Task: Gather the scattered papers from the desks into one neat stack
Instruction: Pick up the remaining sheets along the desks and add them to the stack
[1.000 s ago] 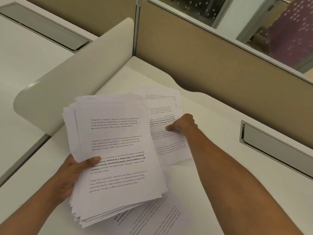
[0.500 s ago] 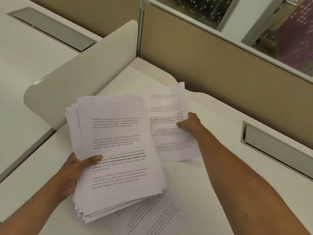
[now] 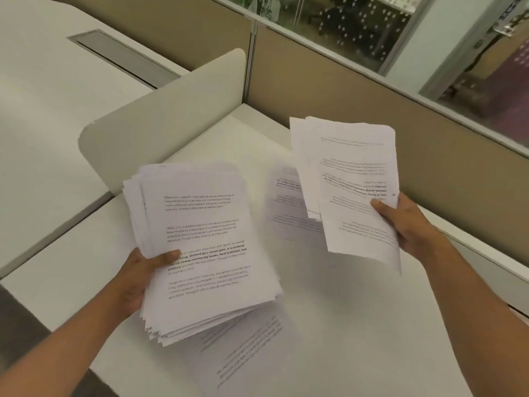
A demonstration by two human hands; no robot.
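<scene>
My left hand (image 3: 137, 277) grips a thick, slightly fanned stack of printed papers (image 3: 200, 247) by its left edge, held above the white desk (image 3: 329, 310). My right hand (image 3: 400, 222) pinches a few loose sheets (image 3: 352, 184) by their right edge, lifted off the desk and curling downward. One sheet (image 3: 286, 204) lies flat on the desk between the two bundles. Another sheet (image 3: 249, 356) lies on the desk under the front corner of the big stack, partly hidden by it.
A rounded cream divider (image 3: 160, 121) separates this desk from the neighbouring desk (image 3: 43, 90) on the left. A tan partition wall (image 3: 372, 104) with glass above runs along the back. A grey cable slot (image 3: 123, 57) sits in the left desk.
My right hand has lifted the sheets it was grasping off the desk and carried them up and to the right. A further sheet underneath is now exposed. The left hand's stack stayed still.
</scene>
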